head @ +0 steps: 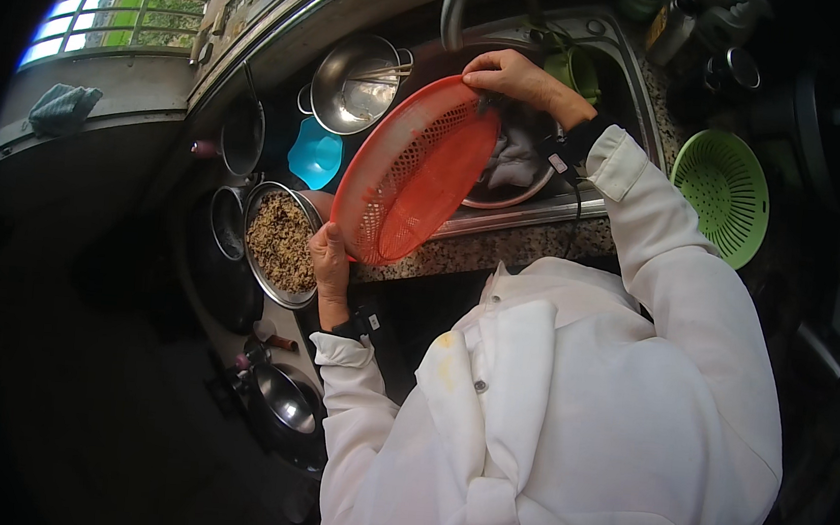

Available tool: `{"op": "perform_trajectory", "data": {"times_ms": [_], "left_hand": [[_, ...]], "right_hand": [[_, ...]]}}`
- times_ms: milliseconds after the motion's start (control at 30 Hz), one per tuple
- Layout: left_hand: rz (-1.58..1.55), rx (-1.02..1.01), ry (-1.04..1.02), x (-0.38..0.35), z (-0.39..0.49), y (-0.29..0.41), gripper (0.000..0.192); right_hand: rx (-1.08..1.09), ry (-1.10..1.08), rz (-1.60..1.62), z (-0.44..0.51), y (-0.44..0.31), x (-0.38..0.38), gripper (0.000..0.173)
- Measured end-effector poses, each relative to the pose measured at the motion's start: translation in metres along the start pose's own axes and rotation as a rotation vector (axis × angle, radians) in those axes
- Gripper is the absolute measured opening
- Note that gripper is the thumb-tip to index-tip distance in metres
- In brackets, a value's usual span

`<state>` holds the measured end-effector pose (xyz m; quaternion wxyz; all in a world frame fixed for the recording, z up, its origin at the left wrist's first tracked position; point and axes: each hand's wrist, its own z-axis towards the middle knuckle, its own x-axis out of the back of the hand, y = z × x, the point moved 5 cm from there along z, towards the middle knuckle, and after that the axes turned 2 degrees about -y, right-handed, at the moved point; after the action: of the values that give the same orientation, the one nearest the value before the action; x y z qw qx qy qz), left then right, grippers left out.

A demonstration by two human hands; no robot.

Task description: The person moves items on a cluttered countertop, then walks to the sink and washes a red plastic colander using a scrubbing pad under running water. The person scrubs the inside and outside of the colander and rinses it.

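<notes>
Between my hands a red plastic colander (441, 183) is held tilted over the near edge of the sink (635, 72). My left hand (330, 261) grips its lower left rim, with the thumb on top. At the opposite rim, my right hand (505, 75) pinches the edge. No food shows inside the colander. Just beside my left hand stands a metal bowl (251, 231) filled with a brown, crumbly food (281, 240). Partly hidden behind the colander, a basin in the sink holds a greyish cloth-like thing (515, 157).
A steel pot (353, 83) with chopsticks and a blue plastic bowl (316, 154) stand left of the sink. The faucet (454, 13) hangs above it. A green colander (721, 197) sits to the right. Pans and a steel wok (287, 400) lie lower left.
</notes>
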<state>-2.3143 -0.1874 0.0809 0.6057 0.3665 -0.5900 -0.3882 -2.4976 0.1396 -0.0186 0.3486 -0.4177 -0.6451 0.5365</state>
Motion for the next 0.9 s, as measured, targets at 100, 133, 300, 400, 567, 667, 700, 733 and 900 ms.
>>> {"op": "perform_trajectory", "data": {"times_ms": [100, 133, 300, 400, 567, 667, 700, 733, 900], "left_hand": [[0.197, -0.115, 0.043, -0.025, 0.009, 0.016, 0.041], [0.282, -0.193, 0.032, -0.032, 0.012, 0.028, 0.039], [0.423, -0.136, 0.014, -0.062, 0.033, 0.068, 0.032], [0.489, -0.085, 0.049, -0.073, 0.044, 0.075, 0.035], [0.539, -0.058, 0.187, -0.084, 0.047, 0.07, 0.037], [0.433, -0.083, 0.136, -0.101, 0.054, 0.062, 0.034], [0.438, -0.094, 0.143, -0.103, 0.055, 0.06, 0.033], [0.44, -0.078, 0.139, -0.104, 0.054, 0.057, 0.032], [0.419, -0.041, 0.099, -0.092, 0.052, 0.045, 0.033]], "right_hand": [[0.054, 0.047, -0.171, -0.01, -0.021, 0.001, 0.033], [0.087, 0.041, -0.233, -0.012, -0.026, -0.002, 0.036], [0.189, 0.21, -0.353, -0.016, -0.03, -0.016, 0.041], [0.269, 0.327, -0.292, -0.022, -0.037, -0.028, 0.043], [0.609, 0.634, -0.441, -0.081, -0.09, -0.075, 0.026], [0.76, 0.417, -0.614, -0.099, -0.109, -0.098, 0.016], [0.748, 0.376, -0.64, -0.098, -0.11, -0.096, 0.014], [0.714, 0.298, -0.677, -0.094, -0.107, -0.093, 0.012], [0.548, 0.515, -0.609, -0.076, -0.103, -0.06, 0.011]]}}
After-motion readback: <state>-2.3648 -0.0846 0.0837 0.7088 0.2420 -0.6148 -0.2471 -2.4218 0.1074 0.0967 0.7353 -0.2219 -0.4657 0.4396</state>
